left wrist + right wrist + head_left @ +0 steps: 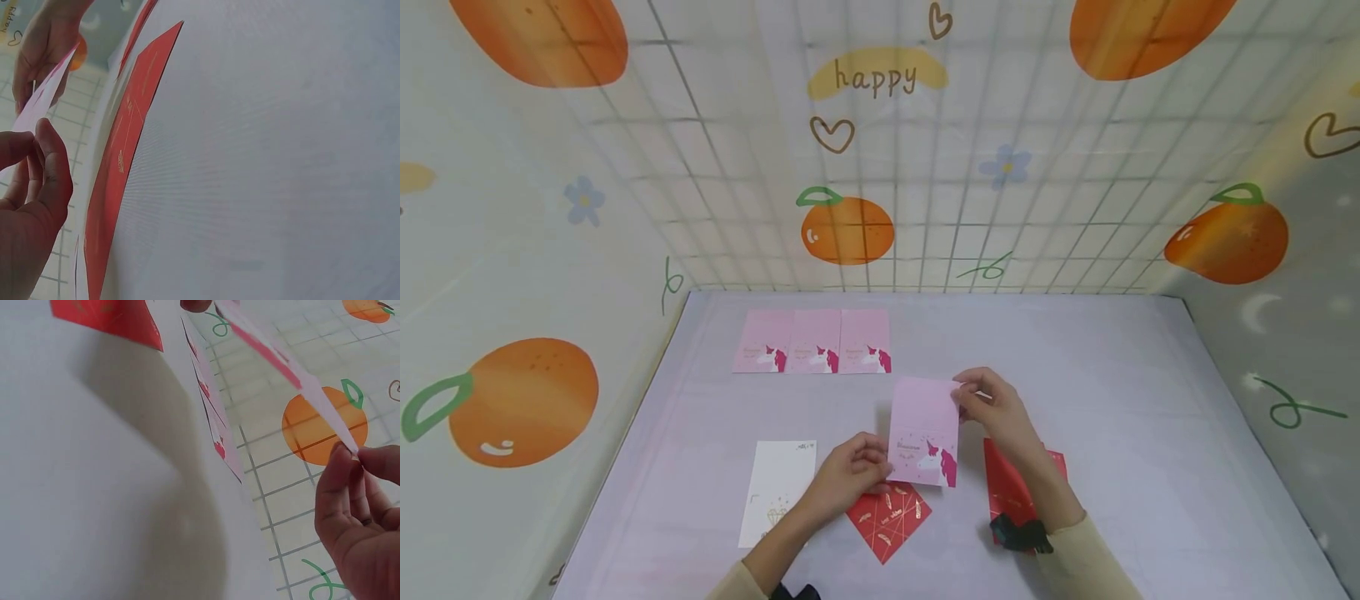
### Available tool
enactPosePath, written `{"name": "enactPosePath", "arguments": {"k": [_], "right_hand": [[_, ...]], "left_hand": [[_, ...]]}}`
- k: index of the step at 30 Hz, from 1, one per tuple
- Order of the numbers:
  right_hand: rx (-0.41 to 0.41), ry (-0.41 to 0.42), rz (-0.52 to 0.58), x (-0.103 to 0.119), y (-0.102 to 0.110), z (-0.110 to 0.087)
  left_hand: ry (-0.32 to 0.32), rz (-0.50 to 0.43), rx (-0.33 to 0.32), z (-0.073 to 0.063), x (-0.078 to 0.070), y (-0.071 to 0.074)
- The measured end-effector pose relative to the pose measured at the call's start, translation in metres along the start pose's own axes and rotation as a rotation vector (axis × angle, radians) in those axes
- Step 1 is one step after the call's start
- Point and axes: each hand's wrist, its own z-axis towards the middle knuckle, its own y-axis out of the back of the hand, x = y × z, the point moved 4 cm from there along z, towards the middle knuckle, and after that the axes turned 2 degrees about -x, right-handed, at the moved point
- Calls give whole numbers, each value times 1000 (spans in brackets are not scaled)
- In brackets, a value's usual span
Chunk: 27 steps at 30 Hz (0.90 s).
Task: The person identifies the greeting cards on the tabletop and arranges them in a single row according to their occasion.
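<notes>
Sleeves [1093, 560] in a pale colour run out of the head view at the bottom, where the near edge of the desk [1150, 450] is cut off too. A dark wrist device [1021, 533] and the right forearm [1047, 483] hide much of one red card [1004, 479], well in from the desk's right edge. Nearer the middle, a second red card [887, 527] shows only its lower part, the top covered by the left hand [850, 471] and a pink card [921, 421]; its gold lettering is too small to read. In from the left edge, the left forearm [782, 525] crosses the lower right part of a white card [775, 479].

Raised over the desk's middle, the pink card spans both hands, each grip narrow: the left hand pinches its left edge near the bottom, and the right hand [1000, 408] pinches it by the upper right corner. Both wrist views catch it nearly edge-on, its print hard to make out.

Toward the far left corner, three pink cards [815, 337] lie in a row. Beyond the far edge, an orange-printed cloth [737, 250] is cropped at the top.
</notes>
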Motion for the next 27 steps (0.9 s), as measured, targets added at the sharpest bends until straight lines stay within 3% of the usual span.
{"name": "enactPosePath", "arguments": {"k": [8, 18, 27], "right_hand": [[-2, -9, -16, 0, -2, -3], [87, -47, 34, -12, -13, -15], [137, -80, 46, -17, -21, -24]], "left_hand": [[-29, 10, -14, 2, -4, 4], [-54, 69, -103, 4, -13, 15], [-72, 65, -139, 10, -18, 26]]}}
